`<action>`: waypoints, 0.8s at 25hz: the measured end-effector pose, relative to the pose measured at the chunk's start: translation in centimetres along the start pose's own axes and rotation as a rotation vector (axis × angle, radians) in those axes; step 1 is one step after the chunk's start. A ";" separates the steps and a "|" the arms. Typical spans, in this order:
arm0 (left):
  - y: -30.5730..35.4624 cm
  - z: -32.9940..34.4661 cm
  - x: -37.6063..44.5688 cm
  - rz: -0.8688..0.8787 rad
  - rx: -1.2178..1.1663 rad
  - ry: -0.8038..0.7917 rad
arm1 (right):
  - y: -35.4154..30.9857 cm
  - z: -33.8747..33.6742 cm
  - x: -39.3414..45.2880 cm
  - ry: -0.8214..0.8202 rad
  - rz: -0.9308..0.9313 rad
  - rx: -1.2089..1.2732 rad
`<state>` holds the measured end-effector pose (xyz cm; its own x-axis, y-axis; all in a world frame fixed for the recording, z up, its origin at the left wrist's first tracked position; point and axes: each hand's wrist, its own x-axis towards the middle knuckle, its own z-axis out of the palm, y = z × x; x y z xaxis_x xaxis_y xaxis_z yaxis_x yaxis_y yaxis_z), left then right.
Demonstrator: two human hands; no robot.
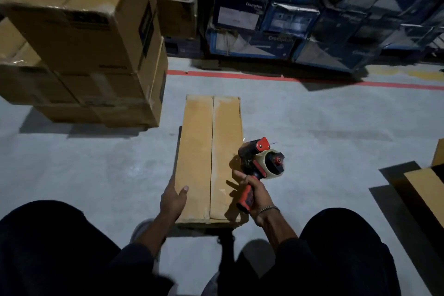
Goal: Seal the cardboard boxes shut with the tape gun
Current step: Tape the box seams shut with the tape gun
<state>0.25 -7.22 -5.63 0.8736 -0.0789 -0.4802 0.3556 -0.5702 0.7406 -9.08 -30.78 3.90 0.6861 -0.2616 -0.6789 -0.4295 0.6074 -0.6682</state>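
A long, narrow cardboard box (204, 146) lies on the grey floor between my knees, its two top flaps closed and meeting in a seam down the middle. My left hand (173, 197) rests on the box's near left edge, thumb on top and fingers down the side. My right hand (254, 193) grips the handle of a red and black tape gun (263, 163) loaded with a roll of clear tape. The gun is held upright over the box's right edge, its head pointing away from me.
A stack of large brown cartons (84, 43) stands at the left. Blue printed boxes (312, 19) line the back behind a red floor line (312, 80). Flat cardboard pieces (425, 187) lie at the right edge. My dark-trousered knees fill the bottom corners.
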 end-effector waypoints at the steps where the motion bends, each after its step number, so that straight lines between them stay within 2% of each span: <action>1: 0.3 -0.4 0.5 0.035 0.013 -0.009 | 0.4 0.2 -0.2 -0.011 0.005 0.005; 7: 4.5 -3.6 7.1 0.241 0.288 -0.151 | 4.6 1.9 -1.8 -0.080 0.092 -0.046; 10: 6.8 -2.9 10.5 0.300 0.518 -0.227 | 6.0 3.0 -2.4 -0.045 0.121 -0.187; 12: 7.9 -2.7 11.5 0.321 0.571 -0.198 | 5.7 2.9 -2.1 0.003 0.150 -0.198; 16: 8.1 -3.2 8.2 0.323 0.436 0.076 | 3.8 2.6 -3.1 0.080 0.187 -0.179; 17: 8.2 -3.3 7.0 0.273 0.311 0.048 | 3.6 2.4 -3.4 0.106 0.190 -0.202; 18: 8.7 -3.4 5.7 0.180 0.138 -0.049 | 3.4 2.6 -3.9 0.122 0.181 -0.227; 20: 9.9 -3.8 3.2 -0.071 -0.155 -0.317 | 2.8 3.1 -4.6 0.107 0.158 -0.291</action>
<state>7.79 -10.01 1.90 0.7070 -0.3071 -0.6370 0.4789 -0.4548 0.7509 -11.65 -25.54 6.08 0.5388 -0.2682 -0.7986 -0.6854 0.4116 -0.6006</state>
